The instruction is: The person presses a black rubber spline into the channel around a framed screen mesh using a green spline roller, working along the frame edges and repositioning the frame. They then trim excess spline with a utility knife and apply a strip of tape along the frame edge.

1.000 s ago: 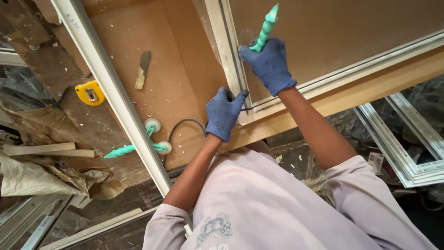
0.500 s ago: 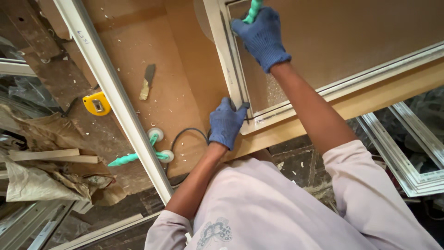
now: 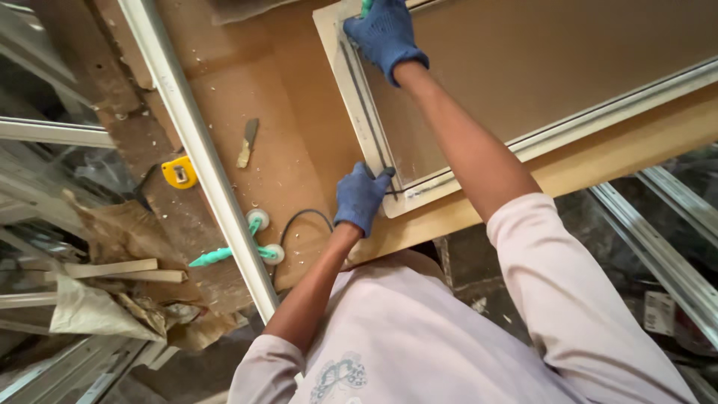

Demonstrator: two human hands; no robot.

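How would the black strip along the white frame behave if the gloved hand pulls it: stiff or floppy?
Probably floppy: the black strip is thin, and near the left hand it bends round the white frame corner. It looks light. It lies in a groove, so it may resist sliding.

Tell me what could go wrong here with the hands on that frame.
The left hand pins the dark gasket strip at the corner of the white frame; if it slips, the strip may pop out of its groove. The right hand pushes a green tool along it and could jump off. The black cable near the left wrist might snag.
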